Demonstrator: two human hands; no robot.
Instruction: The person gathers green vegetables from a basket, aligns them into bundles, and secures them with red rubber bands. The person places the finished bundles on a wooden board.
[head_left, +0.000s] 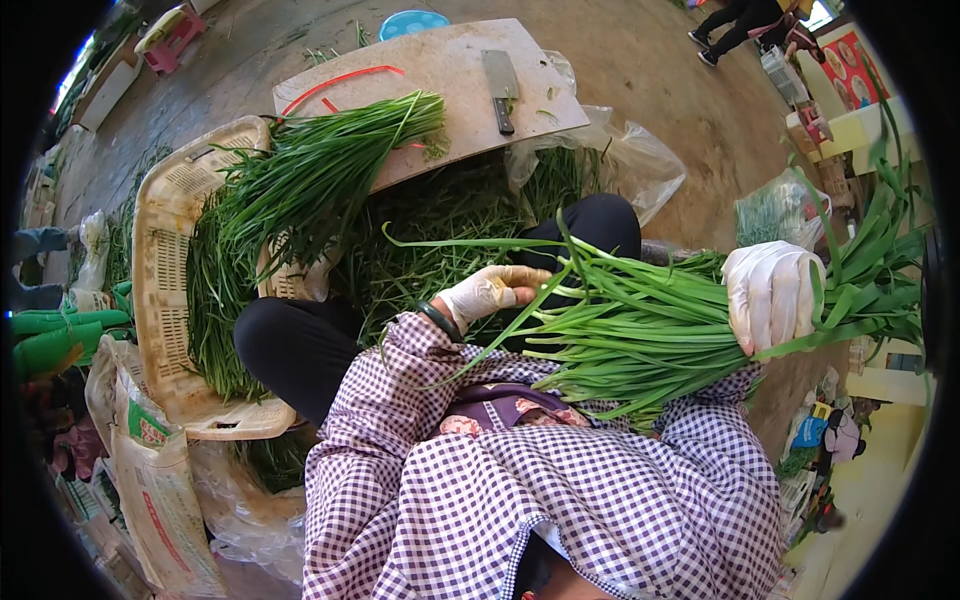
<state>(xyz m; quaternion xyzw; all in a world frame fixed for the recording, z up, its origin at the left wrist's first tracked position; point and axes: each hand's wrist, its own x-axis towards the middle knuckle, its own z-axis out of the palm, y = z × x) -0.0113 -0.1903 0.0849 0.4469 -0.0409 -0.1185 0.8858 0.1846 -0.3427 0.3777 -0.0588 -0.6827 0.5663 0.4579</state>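
Observation:
My right hand (772, 296), in a whitish glove, is closed around a bunch of long green leafy stalks, like garlic chives (645, 322). Their pale ends point left and their leaves spread past the hand at the right. Close to the pale ends is my left hand (484, 296), gloved with partly bare fingers and a dark bangle at the wrist. Its fingertips meet a few stray leaves; whether they pinch one is unclear. A larger bunch of similar greens (330, 165) lies across the board (457, 75) and a plastic basket. A cleaver (501, 90) rests on the board.
The slotted plastic basket (165, 300) stands at the left, holding more greens. Loose leaves (427, 240) lie between my knees. Clear plastic (637, 157) hangs beside the board, with red strips (341, 79) on top. A woven sack (150, 480) is at lower left. A person (739, 26) is at upper right.

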